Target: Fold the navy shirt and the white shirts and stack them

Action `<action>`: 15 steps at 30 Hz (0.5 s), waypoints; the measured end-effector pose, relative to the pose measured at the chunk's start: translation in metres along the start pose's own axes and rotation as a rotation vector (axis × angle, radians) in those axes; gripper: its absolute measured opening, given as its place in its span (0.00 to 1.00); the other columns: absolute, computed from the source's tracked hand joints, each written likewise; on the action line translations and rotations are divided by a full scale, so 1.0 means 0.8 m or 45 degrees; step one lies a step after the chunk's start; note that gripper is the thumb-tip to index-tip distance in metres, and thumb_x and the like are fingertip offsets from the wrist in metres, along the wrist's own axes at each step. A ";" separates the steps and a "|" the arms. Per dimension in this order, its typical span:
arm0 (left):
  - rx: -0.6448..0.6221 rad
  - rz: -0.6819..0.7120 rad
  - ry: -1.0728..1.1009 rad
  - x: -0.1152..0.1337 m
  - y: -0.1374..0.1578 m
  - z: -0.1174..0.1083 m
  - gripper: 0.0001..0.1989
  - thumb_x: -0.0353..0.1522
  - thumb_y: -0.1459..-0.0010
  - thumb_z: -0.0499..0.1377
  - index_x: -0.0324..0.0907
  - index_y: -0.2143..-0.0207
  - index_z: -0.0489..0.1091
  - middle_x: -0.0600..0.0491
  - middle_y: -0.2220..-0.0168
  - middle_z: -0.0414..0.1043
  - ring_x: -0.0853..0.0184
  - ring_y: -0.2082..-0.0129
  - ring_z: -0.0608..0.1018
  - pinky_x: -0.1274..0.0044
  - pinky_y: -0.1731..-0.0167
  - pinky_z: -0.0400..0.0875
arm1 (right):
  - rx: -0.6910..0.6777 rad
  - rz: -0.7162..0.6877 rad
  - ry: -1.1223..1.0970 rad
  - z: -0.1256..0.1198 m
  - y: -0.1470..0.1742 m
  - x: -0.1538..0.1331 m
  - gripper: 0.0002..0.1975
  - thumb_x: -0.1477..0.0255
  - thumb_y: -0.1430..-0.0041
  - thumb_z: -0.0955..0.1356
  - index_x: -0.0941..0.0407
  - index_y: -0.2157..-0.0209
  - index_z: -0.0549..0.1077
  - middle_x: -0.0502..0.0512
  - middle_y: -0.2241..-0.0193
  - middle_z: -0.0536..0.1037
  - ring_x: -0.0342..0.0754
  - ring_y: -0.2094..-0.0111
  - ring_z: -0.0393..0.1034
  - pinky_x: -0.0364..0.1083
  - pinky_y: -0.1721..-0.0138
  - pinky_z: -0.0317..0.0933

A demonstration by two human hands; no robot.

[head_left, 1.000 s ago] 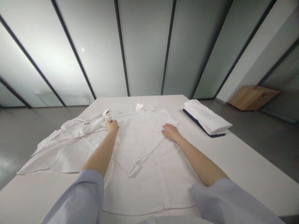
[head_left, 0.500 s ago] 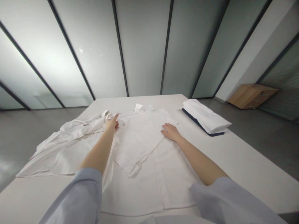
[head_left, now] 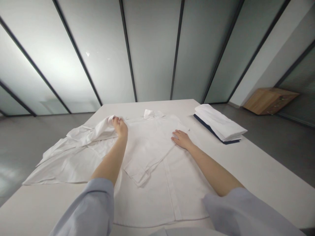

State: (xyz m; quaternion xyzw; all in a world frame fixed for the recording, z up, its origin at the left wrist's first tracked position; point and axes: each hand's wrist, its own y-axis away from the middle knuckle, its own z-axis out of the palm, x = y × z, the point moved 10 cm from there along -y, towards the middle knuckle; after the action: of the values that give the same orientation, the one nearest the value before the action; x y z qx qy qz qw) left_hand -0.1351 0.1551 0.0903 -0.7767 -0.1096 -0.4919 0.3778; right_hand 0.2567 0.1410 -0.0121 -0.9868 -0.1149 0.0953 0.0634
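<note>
Apparently gripping bunched white cloth point(head_left: 105, 126), hard to trace among folds, with left hand point(head_left: 120, 126). Resting right hand point(head_left: 182, 139) open on the white shirt point(head_left: 152, 154) laid on the desk point(head_left: 261, 173), partly hidden by forearms point(head_left: 214, 170).

The shirt point(head_left: 152, 154) lies before me on the table point(head_left: 265, 173), under my right hand point(head_left: 182, 139). Left of the shirt lies another garment point(head_left: 66, 160); right, a clothes stack point(head_left: 219, 123); behind, a partition point(head_left: 153, 52); far right and behind, a cabinet point(head_left: 267, 100).
</note>
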 end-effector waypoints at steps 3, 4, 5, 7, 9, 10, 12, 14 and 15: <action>-0.436 0.581 -0.367 0.073 0.051 0.056 0.06 0.28 0.47 0.52 0.43 0.68 0.67 0.47 0.56 0.68 0.56 0.44 0.65 0.62 0.42 0.55 | 0.008 -0.004 0.002 0.001 -0.001 0.001 0.22 0.61 0.37 0.61 0.53 0.44 0.67 0.60 0.39 0.63 0.56 0.39 0.56 0.54 0.41 0.51; -0.707 0.747 -0.474 0.082 0.084 0.085 0.04 0.29 0.50 0.55 0.43 0.70 0.68 0.48 0.57 0.70 0.54 0.44 0.65 0.60 0.41 0.52 | 0.009 -0.003 0.000 0.001 -0.001 0.002 0.22 0.61 0.37 0.61 0.52 0.44 0.68 0.60 0.39 0.63 0.55 0.39 0.56 0.54 0.41 0.51; -0.960 0.866 -0.561 0.082 0.117 0.107 0.02 0.30 0.51 0.57 0.43 0.72 0.68 0.49 0.59 0.71 0.54 0.45 0.66 0.59 0.40 0.50 | 0.010 -0.002 -0.002 0.001 0.000 0.002 0.22 0.61 0.37 0.61 0.52 0.44 0.67 0.59 0.39 0.63 0.55 0.39 0.56 0.54 0.41 0.51; -1.272 0.948 -0.673 0.066 0.166 0.130 0.03 0.33 0.52 0.59 0.43 0.74 0.68 0.49 0.63 0.73 0.55 0.50 0.70 0.61 0.41 0.53 | 0.009 0.005 -0.006 0.000 0.000 0.002 0.22 0.61 0.37 0.61 0.52 0.44 0.67 0.59 0.39 0.63 0.55 0.39 0.56 0.54 0.41 0.51; -1.283 0.921 -0.690 0.052 0.181 0.132 0.06 0.36 0.49 0.59 0.43 0.72 0.70 0.48 0.64 0.73 0.57 0.54 0.72 0.64 0.46 0.60 | 0.008 0.009 -0.008 -0.002 0.001 0.001 0.22 0.61 0.37 0.61 0.53 0.44 0.68 0.60 0.39 0.63 0.55 0.39 0.56 0.53 0.41 0.51; -1.221 0.906 -0.672 0.047 0.180 0.129 0.08 0.37 0.48 0.59 0.42 0.69 0.71 0.47 0.63 0.73 0.57 0.55 0.73 0.65 0.48 0.62 | 0.011 0.010 -0.010 -0.003 0.001 0.000 0.22 0.62 0.37 0.62 0.53 0.45 0.68 0.60 0.39 0.63 0.55 0.39 0.56 0.53 0.41 0.51; -1.094 0.908 -0.630 0.042 0.174 0.120 0.13 0.39 0.47 0.59 0.40 0.63 0.72 0.44 0.58 0.72 0.56 0.52 0.71 0.65 0.48 0.63 | 0.027 0.000 -0.028 -0.006 0.002 -0.002 0.21 0.63 0.38 0.62 0.54 0.46 0.69 0.60 0.40 0.65 0.55 0.40 0.58 0.52 0.42 0.51; -1.041 0.924 -0.621 0.037 0.170 0.115 0.16 0.39 0.49 0.60 0.39 0.60 0.72 0.43 0.52 0.70 0.54 0.48 0.69 0.63 0.46 0.61 | 0.058 -0.027 -0.082 -0.009 0.001 -0.004 0.20 0.64 0.39 0.63 0.54 0.47 0.70 0.59 0.43 0.68 0.54 0.42 0.60 0.51 0.43 0.53; -1.042 0.925 -0.627 0.035 0.169 0.114 0.17 0.39 0.50 0.61 0.39 0.58 0.72 0.43 0.50 0.69 0.54 0.46 0.68 0.63 0.44 0.59 | 0.082 -0.032 -0.124 -0.012 0.000 -0.004 0.19 0.65 0.40 0.63 0.54 0.48 0.70 0.59 0.44 0.69 0.53 0.43 0.62 0.51 0.44 0.54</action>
State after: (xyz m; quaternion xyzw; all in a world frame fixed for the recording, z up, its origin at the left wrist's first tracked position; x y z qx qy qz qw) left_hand 0.0145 0.1196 0.0282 -0.9380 0.2767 -0.1390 0.1555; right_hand 0.2556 0.1389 -0.0026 -0.9769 -0.1272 0.1460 0.0905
